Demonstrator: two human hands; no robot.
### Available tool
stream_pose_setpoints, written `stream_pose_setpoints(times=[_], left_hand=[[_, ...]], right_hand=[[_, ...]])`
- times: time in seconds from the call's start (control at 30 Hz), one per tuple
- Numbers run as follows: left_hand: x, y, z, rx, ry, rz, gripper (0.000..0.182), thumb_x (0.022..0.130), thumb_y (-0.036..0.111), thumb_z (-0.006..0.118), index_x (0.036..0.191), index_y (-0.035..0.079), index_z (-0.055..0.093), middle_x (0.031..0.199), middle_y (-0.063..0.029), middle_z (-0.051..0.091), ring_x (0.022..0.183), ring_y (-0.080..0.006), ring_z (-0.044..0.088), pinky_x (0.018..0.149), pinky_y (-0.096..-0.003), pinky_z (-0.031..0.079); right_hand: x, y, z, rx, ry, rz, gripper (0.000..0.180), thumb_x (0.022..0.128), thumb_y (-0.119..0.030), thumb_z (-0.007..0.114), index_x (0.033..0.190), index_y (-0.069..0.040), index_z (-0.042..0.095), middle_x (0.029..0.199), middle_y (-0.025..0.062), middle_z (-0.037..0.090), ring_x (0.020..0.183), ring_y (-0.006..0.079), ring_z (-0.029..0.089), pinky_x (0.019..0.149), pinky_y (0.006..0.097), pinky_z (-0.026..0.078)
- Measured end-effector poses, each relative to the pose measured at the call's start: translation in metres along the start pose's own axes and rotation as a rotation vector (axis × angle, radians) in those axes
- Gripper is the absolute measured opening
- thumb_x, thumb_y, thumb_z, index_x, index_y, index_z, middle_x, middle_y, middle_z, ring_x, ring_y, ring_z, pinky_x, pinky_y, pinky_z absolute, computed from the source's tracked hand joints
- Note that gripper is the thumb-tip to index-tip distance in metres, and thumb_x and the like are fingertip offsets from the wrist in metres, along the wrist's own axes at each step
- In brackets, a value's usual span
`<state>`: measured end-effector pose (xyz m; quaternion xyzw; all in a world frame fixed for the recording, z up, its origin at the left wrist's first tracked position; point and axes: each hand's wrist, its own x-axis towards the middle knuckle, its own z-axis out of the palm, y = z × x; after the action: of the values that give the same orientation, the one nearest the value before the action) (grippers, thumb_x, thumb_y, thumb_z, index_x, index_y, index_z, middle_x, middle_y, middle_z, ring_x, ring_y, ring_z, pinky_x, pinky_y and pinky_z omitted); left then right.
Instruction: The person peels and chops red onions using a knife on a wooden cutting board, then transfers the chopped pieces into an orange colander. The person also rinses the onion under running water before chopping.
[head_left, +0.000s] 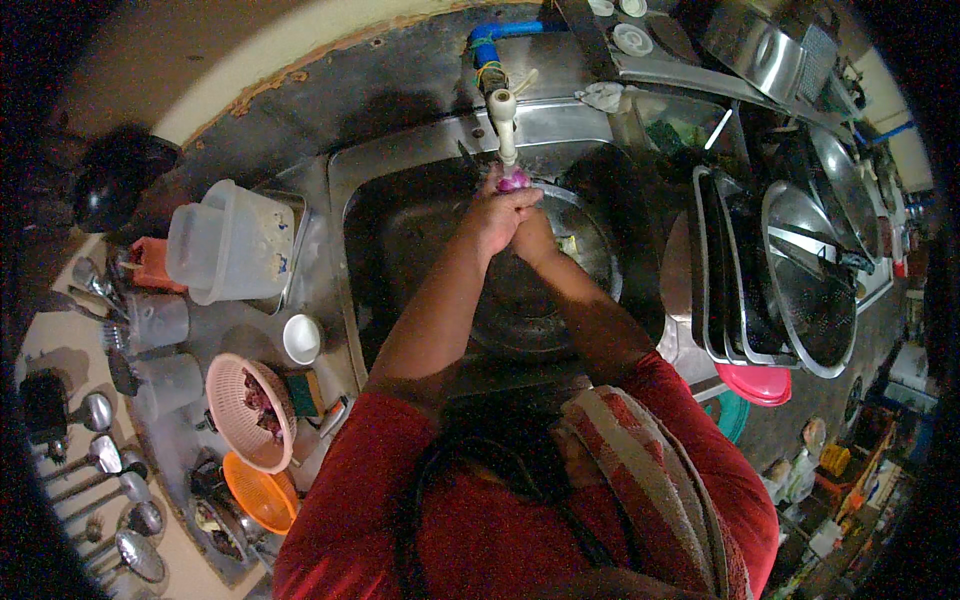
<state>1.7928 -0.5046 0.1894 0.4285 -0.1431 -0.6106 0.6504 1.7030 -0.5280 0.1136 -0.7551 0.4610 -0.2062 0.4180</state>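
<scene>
Under the spout of a white tap (505, 124), a purple-red onion (514, 180) is held between my two hands. My left hand (501, 219) wraps over it, the thumb lying across the front. Close against it, my right hand (532, 236) cups the onion from the right, with most of its fingers hidden behind the left hand. Below them a round metal basin (616, 281) stands in the stainless steel sink (346, 247). Something small and yellowish (568, 245) lies in the basin, too dim to name.
Left of the sink are clear plastic tubs (251, 240), a white cup (301, 339), a pink colander (225, 405) with dark red pieces and an orange basket (259, 495). Black trays (720, 277) and a metal strainer (814, 315) stand at right. A blue pipe (517, 30) feeds the tap.
</scene>
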Motion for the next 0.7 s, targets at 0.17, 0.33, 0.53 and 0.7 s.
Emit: stream_pose_setpoints(times=[0.17, 0.33, 0.53, 0.7], left_hand=[[0.001, 0.002, -0.001, -0.063, -0.17, 0.045, 0.06, 0.08, -0.01, 0.066, 0.131, 0.012, 0.043, 0.11, -0.0065, 0.051, 0.095, -0.0234, 0.057, 0.082, -0.0382, 0.051], [-0.008, 0.009, 0.0, -0.242, -0.224, -0.025, 0.048, 0.085, -0.009, 0.062, 0.126, 0.009, 0.046, 0.117, -0.0105, 0.053, 0.105, -0.0255, 0.059, 0.093, -0.0393, 0.05], [-0.037, 0.026, 0.003, 0.572, -0.09, -0.036, 0.029, 0.088, 0.012, 0.069, 0.113, 0.005, 0.055, 0.094, -0.0097, 0.064, 0.081, -0.0194, 0.064, 0.067, -0.033, 0.055], [-0.054, 0.063, 0.058, 0.968, -0.092, 0.435, 0.042, 0.085, 0.027, 0.073, 0.114, 0.001, 0.055, 0.073, -0.0132, 0.064, 0.064, -0.0228, 0.064, 0.064, -0.034, 0.055]], right_hand=[[0.0, 0.008, 0.005, -0.02, 0.126, -0.095, 0.03, 0.087, -0.018, 0.055, 0.112, -0.002, 0.062, 0.101, 0.0238, 0.067, 0.086, 0.0413, 0.066, 0.074, 0.0521, 0.05], [0.003, 0.02, 0.007, 0.028, 0.111, -0.109, 0.029, 0.087, -0.013, 0.056, 0.113, -0.002, 0.06, 0.095, 0.0189, 0.069, 0.072, 0.0318, 0.069, 0.059, 0.0443, 0.052], [-0.008, 0.014, -0.009, 0.256, -0.119, -0.09, 0.026, 0.084, -0.003, 0.055, 0.109, -0.002, 0.061, 0.088, 0.0113, 0.067, 0.057, 0.0185, 0.064, 0.043, 0.0298, 0.047], [-0.043, -0.032, -0.039, 0.239, -0.03, 0.105, 0.023, 0.089, -0.008, 0.054, 0.11, 0.0, 0.062, 0.094, 0.0159, 0.068, 0.072, 0.0249, 0.067, 0.061, 0.0385, 0.053]])
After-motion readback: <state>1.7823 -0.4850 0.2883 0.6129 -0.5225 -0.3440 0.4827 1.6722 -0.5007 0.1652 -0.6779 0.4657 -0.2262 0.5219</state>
